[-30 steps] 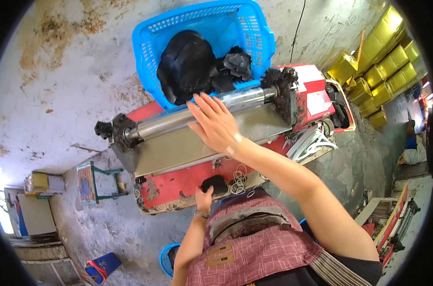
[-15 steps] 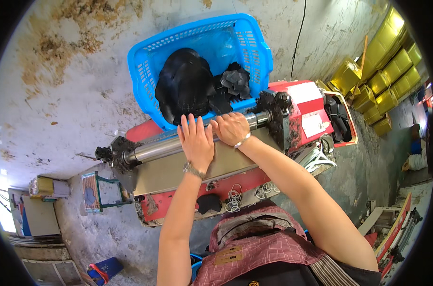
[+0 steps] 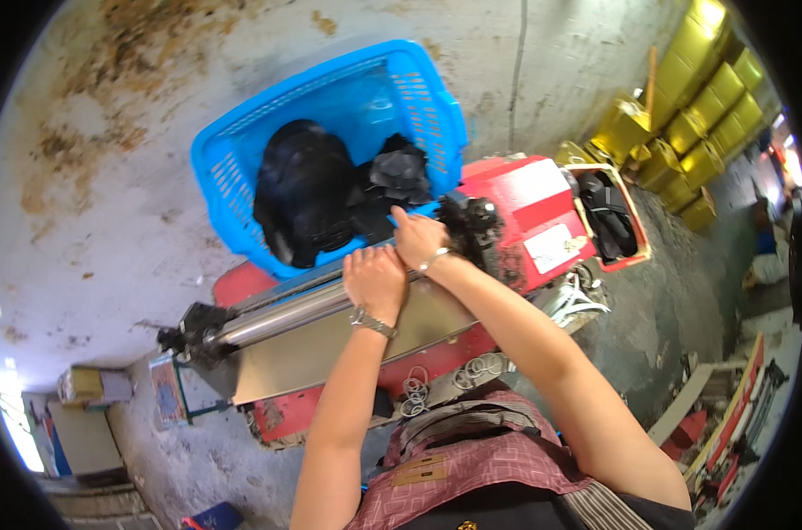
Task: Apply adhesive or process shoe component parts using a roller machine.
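Note:
A steel roller [image 3: 291,313] runs across a red machine, above a tan plate [image 3: 299,352]. My left hand [image 3: 376,281], wearing a watch, bends its fingers over the far side of the roller; their tips are hidden. Just right of it and farther away is my right hand [image 3: 421,238], with a bracelet at the wrist. One digit points up toward the basket and the other fingers curl down out of sight; what they hold, if anything, is hidden. Behind the roller a blue basket [image 3: 208,199] holds shiny black sheet-like material [image 3: 304,185] and crumpled black pieces [image 3: 401,172].
Dark, dirt-caked end mounts [image 3: 485,221] flank the roller. Right of the red machine housing [image 3: 529,199] sits a tub of black items [image 3: 606,216]. White cord [image 3: 578,300] and loops of string [image 3: 414,393] lie along the near edge. Yellow blocks [image 3: 701,115] are stacked far right.
My right hand has moved up off the roller toward the basket. My left hand's outstretched fingers have curled over the roller's far side. The whole view has shifted slightly.

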`<state>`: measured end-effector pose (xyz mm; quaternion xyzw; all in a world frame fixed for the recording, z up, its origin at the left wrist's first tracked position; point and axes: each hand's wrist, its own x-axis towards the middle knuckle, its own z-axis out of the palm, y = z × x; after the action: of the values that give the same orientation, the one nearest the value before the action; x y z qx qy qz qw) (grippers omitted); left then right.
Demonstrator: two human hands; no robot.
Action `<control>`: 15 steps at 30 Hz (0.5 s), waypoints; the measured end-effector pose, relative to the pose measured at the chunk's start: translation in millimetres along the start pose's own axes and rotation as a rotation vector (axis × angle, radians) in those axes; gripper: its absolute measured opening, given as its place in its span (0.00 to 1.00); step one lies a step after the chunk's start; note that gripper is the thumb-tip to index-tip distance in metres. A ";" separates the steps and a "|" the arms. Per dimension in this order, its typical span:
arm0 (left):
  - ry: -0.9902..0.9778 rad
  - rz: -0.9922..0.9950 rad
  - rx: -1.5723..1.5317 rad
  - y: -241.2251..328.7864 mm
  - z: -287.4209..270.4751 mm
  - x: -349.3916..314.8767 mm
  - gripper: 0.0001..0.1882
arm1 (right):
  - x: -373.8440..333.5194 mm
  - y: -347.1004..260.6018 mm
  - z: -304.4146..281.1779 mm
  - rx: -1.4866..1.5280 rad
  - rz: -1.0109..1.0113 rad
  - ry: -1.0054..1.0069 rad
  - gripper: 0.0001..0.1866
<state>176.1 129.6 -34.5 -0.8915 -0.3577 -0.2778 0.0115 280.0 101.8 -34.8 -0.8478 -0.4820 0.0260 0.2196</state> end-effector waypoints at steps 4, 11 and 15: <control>-0.273 0.046 0.041 16.7 -0.4 6.2 0.11 | 1.4 -20.3 -24.6 0.407 -0.199 0.485 0.21; -0.113 0.004 0.094 44.2 48.3 -4.8 0.10 | -59.6 -38.8 -74.0 0.620 -0.322 0.430 0.18; -0.287 -0.219 -1.114 28.6 -9.7 32.3 0.18 | -82.3 -38.4 -86.2 1.032 0.040 0.288 0.16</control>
<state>208.9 126.6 -5.0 -0.7497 -0.2460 -0.2999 -0.5361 227.2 20.6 44.4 -0.6339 -0.3553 0.1473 0.6710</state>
